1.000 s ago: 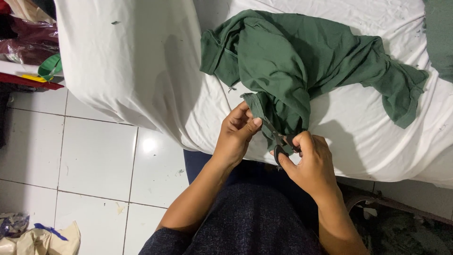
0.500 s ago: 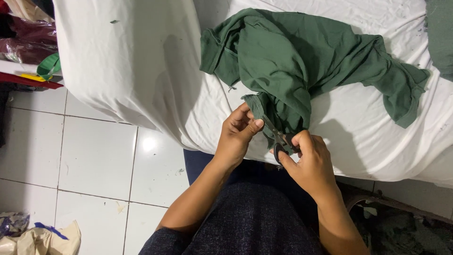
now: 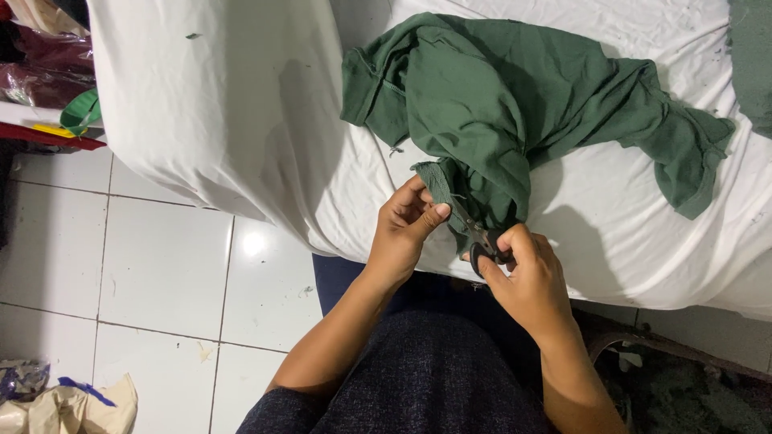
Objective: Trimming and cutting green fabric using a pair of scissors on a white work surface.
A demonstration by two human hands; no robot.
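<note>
At the centre of the frame, the left hand (image 3: 404, 227) pinches a hem of the green garment (image 3: 515, 104), which lies crumpled on the white sheet (image 3: 241, 120) across the upper half. Just right of it, the right hand (image 3: 527, 277) grips small black-handled scissors (image 3: 482, 247), blades at the fabric edge. White floor tiles (image 3: 153, 265) fill the lower left.
</note>
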